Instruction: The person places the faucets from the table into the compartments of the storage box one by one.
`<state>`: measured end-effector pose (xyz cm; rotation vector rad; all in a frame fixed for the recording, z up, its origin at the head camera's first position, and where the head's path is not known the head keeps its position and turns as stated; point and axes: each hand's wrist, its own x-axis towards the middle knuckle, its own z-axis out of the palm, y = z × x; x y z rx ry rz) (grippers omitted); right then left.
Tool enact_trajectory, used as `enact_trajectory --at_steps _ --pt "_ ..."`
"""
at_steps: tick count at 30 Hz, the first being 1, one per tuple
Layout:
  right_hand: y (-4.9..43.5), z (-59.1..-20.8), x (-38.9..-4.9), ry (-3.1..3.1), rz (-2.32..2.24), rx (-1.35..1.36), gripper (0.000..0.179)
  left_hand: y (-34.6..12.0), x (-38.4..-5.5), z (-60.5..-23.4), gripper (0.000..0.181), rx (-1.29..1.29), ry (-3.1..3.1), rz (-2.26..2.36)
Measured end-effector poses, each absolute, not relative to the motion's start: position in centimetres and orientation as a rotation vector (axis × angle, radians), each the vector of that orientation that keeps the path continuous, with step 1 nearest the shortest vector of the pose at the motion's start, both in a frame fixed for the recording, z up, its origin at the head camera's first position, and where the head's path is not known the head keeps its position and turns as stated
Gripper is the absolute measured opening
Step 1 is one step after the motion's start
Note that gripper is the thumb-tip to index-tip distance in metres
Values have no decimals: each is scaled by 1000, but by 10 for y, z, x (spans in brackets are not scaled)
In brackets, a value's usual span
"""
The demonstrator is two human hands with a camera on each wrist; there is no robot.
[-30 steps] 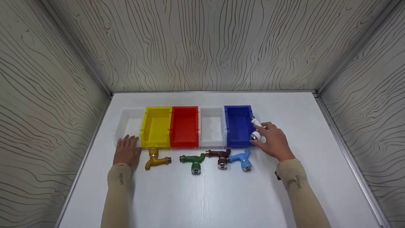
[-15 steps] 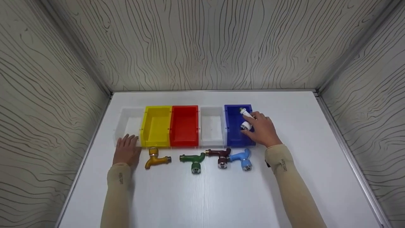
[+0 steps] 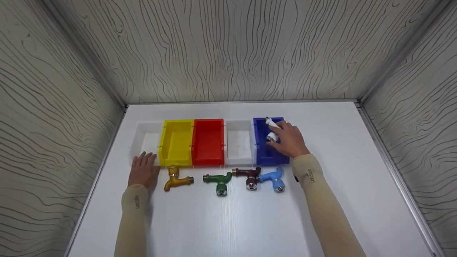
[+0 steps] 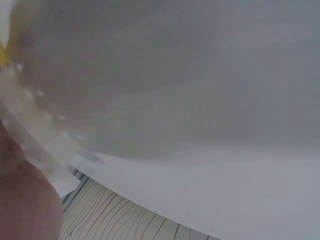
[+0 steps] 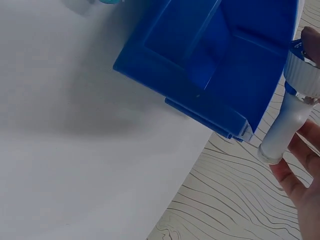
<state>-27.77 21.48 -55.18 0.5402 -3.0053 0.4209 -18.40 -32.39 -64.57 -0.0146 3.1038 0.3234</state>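
Note:
My right hand (image 3: 291, 140) grips a white faucet (image 3: 272, 136) over the blue bin (image 3: 262, 155), its threaded brass end pointing up and left. In the right wrist view the white faucet (image 5: 287, 125) sits between thumb and fingers, above the blue bin (image 5: 215, 107). My left hand (image 3: 142, 170) lies with its fingers straight on the front edge of the clear bin (image 3: 135, 142) at the left end. Below the bins a yellow faucet (image 3: 175, 179), a green faucet (image 3: 219, 180), a dark red faucet (image 3: 249, 175) and a light blue faucet (image 3: 274, 178) lie on the table.
Between the end bins stand a yellow bin (image 3: 177, 163), a red bin (image 3: 208, 162) and a white bin (image 3: 239, 161), side by side in one row. The white table (image 3: 221, 225) is bounded by wood-patterned panels (image 3: 228, 53) at the back and both sides.
My right hand has carried the white faucet left and a little up, from the blue bin's right edge to over its middle. My left hand and the other faucets have stayed put.

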Motion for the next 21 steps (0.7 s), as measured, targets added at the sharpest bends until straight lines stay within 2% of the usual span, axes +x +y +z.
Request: enact_trajectory --at_steps 21 --pt "200 -563 -286 -3007 402 513 64 -327 -183 -646 52 -38 3075 351"
